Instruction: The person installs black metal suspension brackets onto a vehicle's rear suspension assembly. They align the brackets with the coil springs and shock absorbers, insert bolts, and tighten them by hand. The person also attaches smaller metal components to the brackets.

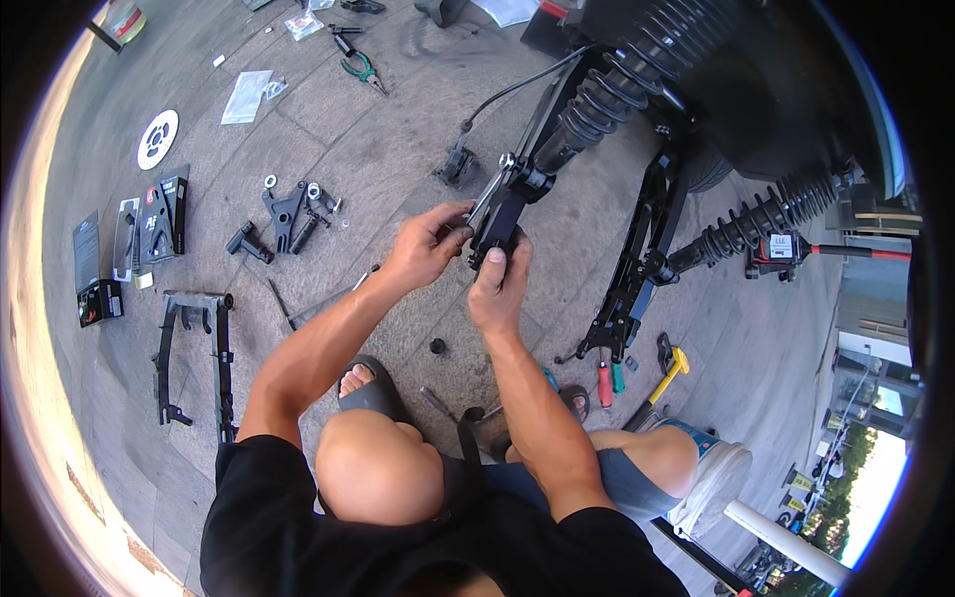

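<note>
My left hand point(428, 244) is closed round the lower end of a silver wrench point(486, 197). The wrench slants up to a bolt at the bottom of a black coil-spring shock absorber point(602, 104). Beside it, my right hand point(500, 289) grips the near end of a black metal arm point(500, 221), its thumb on top. That arm joins the shock's lower mount. A black caliper-like part point(458, 166) on a cable lies just left of the shock. Further right, a second shock point(746, 225) meets another black arm point(637, 289).
On the paving at left lie a black bracket point(286, 214), a white disc point(157, 139), a black frame point(226, 368) and opened boxes point(164, 214). Pliers point(362, 70) lie farther off. At right are a red-handled screwdriver point(605, 384), a yellow-headed hammer point(665, 380) and a bucket point(718, 488).
</note>
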`<state>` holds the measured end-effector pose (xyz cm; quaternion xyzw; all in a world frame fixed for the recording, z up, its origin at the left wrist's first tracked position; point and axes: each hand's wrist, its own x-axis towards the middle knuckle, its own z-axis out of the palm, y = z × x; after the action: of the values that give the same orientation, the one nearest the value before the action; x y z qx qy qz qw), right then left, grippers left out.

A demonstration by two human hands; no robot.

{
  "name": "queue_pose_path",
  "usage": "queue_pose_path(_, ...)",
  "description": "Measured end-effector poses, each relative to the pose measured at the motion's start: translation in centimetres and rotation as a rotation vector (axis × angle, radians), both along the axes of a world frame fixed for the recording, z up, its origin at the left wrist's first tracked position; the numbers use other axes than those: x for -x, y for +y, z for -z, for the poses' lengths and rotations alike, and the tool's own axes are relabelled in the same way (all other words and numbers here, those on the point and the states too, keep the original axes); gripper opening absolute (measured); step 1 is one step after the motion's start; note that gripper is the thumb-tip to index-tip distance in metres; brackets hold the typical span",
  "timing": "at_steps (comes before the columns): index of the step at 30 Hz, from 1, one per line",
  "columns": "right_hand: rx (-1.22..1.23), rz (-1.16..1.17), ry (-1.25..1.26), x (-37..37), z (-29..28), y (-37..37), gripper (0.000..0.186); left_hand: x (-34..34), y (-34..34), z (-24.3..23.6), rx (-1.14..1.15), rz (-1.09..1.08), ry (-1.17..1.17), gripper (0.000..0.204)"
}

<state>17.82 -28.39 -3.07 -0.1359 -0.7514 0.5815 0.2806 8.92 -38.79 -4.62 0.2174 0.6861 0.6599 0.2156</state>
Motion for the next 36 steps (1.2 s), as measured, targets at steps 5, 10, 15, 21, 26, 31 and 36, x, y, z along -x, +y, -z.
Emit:
queue_pose_path(5, -0.042, -0.016, -0.022, -0.3, -0.1, 0.2, 0.047, 1.5, 1.7, 2.6, -0.164, -0.015, 0.210, 0.037)
queue_pose_path(10, -0.071, -0.029, -0.189, -0.9, -0.7, 0.8, 0.050, 3.1, 2.7, 4.0, -0.235, -0.049, 0.426, 0.037)
queue_pose_path(15, -0.085, -0.072, -0.296, -1.2, -1.2, 1.3, 0.063, 5.9, 3.3, 4.4, -0.192, -0.048, 0.502, 0.034)
queue_pose_path(21, -0.198, 0.000, -0.500, -1.9, -3.4, 1.1, 0.064, 7.4, 4.5, 5.3, -0.251, -0.127, 0.629, 0.026)
queue_pose_path(26, -0.270, 0.038, -0.509, -0.2, -5.5, 2.6, 0.062, 7.0, 3.9, 5.6, -0.004, -0.015, 0.440, 0.025)
queue_pose_path(31, -0.268, 0.109, -0.519, 0.9, -5.1, 2.0, 0.059, 6.8, 4.5, 4.9, -0.052, -0.021, 0.054, 0.028)
queue_pose_path(36, -0.130, 0.184, -0.485, 1.0, -4.4, 1.5, 0.053, 8.3, 6.7, 3.4, -0.097, -0.051, -0.544, 0.042)
